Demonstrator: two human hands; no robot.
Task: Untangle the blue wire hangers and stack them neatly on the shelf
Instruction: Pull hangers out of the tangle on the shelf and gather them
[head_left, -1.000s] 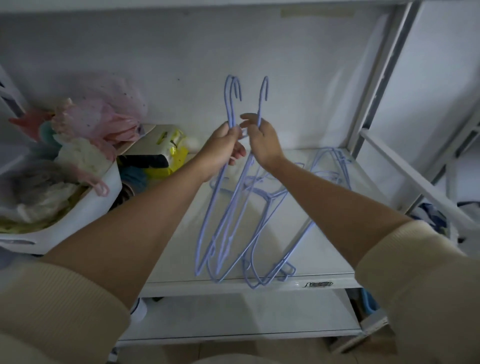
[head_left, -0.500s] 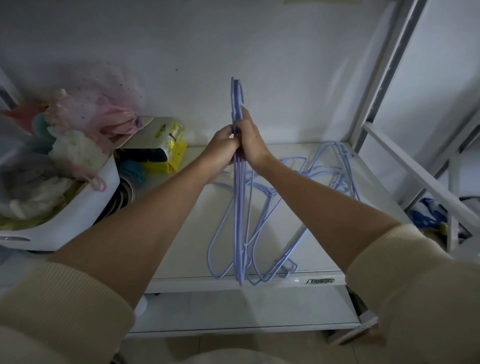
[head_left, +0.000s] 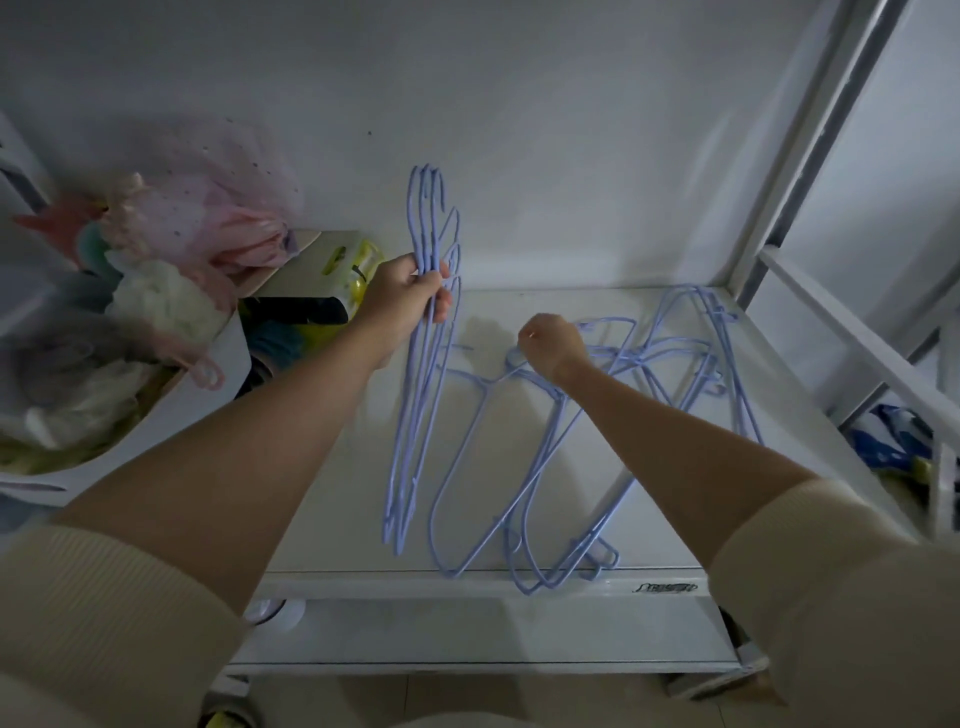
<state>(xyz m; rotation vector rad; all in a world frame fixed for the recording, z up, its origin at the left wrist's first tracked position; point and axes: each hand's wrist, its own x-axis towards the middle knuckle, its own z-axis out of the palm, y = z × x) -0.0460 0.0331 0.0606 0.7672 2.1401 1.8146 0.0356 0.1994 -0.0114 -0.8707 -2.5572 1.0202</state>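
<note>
Dim corner, pale wall behind, white shelf (head_left: 332, 525) below. Left hand (head_left: 402, 299) wrapped tight around a bundle of hangers (head_left: 423, 343), fist at the necks, hooks lined up above the grip and pointing at the wall, long blue frames hanging below it, held edge-on with lower ends near the shelf front. Just right of that grip, right hand (head_left: 550, 340) curled low over the shelf, knuckles up, fingers hidden; cannot tell whether anything is pinched, though a blue hook shows right beneath the fist. Right of and below this hand, loose hangers (head_left: 670, 364) lying flat and crossed over one another, reaching the shelf's front edge. Left of the gripped bundle, a white basket (head_left: 171, 410) heaped with pink and pale cloth (head_left: 208, 228).
</note>
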